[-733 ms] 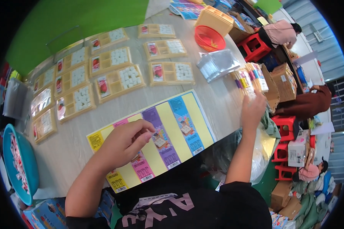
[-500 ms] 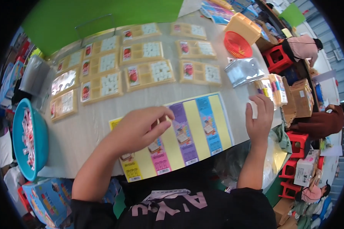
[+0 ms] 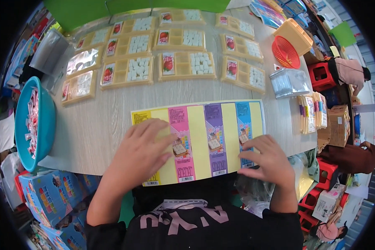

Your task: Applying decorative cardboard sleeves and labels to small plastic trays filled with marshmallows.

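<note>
Neither grip is closed on anything visible: the left hand [image 3: 148,152] is spread, with a gap between thumb and forefinger, and the right hand [image 3: 268,160] is loosely curved, its thumb and fingers well parted. The left hand covers much of the yellow strip [image 3: 140,116] at the left end of a pale yellow sheet [image 3: 199,143], while the right hand's fingertips are over the lower part of the blue strip [image 3: 242,114] near its right end; whether either hand presses on the sheet, I cannot tell. The sheet lies across the near part of the grey wooden table [image 3: 83,129], its lower side at the table's near edge. Between the hands, a pink strip [image 3: 182,160] and a purple strip [image 3: 214,143] run down it, apart from each other. Beyond the sheet stand rows of tan trays [image 3: 177,71], many with white pieces [image 3: 202,62] in their right-hand compartment and a strawberry-printed packet at the left. A teal basin [image 3: 50,121] of small wrapped pieces [image 3: 31,125] is at the far left; clear plastic sleeves [image 3: 289,83] and a red basket [image 3: 286,53] are at the right.
</note>
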Tool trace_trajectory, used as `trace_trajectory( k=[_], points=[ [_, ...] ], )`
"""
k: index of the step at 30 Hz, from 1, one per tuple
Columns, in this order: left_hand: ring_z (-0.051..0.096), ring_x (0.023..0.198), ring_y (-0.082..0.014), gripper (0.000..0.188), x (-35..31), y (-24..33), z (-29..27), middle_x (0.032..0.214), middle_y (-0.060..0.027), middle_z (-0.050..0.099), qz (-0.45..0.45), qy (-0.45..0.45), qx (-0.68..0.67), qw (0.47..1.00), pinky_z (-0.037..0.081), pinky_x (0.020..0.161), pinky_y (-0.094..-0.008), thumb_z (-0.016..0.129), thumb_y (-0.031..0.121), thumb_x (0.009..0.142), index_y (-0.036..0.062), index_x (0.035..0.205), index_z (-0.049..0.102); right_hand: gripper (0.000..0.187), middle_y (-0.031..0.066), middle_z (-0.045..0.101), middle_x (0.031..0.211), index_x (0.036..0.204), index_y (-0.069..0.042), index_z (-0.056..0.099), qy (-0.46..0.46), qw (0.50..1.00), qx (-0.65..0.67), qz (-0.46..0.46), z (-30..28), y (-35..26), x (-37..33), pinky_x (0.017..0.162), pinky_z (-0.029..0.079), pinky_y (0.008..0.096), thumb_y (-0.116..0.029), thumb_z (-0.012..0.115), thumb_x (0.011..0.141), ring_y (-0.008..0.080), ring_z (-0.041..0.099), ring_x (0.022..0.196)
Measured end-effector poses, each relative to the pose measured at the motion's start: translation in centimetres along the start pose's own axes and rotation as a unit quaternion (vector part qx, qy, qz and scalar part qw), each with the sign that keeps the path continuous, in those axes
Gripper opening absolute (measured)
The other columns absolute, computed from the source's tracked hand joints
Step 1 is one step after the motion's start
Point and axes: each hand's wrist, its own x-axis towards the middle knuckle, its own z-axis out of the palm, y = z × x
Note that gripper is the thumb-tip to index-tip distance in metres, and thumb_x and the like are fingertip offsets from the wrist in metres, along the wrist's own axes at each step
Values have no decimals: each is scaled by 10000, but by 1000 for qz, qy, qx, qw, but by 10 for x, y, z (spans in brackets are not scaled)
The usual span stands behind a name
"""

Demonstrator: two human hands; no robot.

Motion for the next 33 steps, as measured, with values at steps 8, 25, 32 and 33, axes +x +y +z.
trace_trajectory(
  k=[8,25,32,33],
  points=[
    [511,1215,-344,285,-2,-9,14,1259,-106,580,-51,35,21,998,396,1036,-464,719,141,779,141,1064,717,306,55,645,1142,921,-140,738,102,994,34,-2,41,14,-27,901,485,416,-232,866,659,317,590,1049],
    [528,1197,-331,316,-5,-9,19,1271,-88,582,-24,25,104,994,415,1001,-447,735,165,774,159,1089,715,208,63,641,1151,901,-142,753,80,985,152,-9,37,27,-30,895,492,403,-215,834,723,306,592,1055],
    [527,1195,-342,308,4,-5,17,1274,-95,580,-22,3,115,993,418,991,-457,737,156,774,139,1079,702,142,59,620,1160,893,-150,740,90,982,164,-20,37,31,-33,904,484,408,-171,795,764,305,589,1067],
    [528,1192,-342,304,3,-5,18,1273,-96,580,-25,7,122,992,421,985,-457,740,158,770,136,1071,700,142,59,620,1160,893,-150,740,95,981,168,-16,38,31,-32,904,484,408,-171,795,764,305,589,1067]
  ],
)
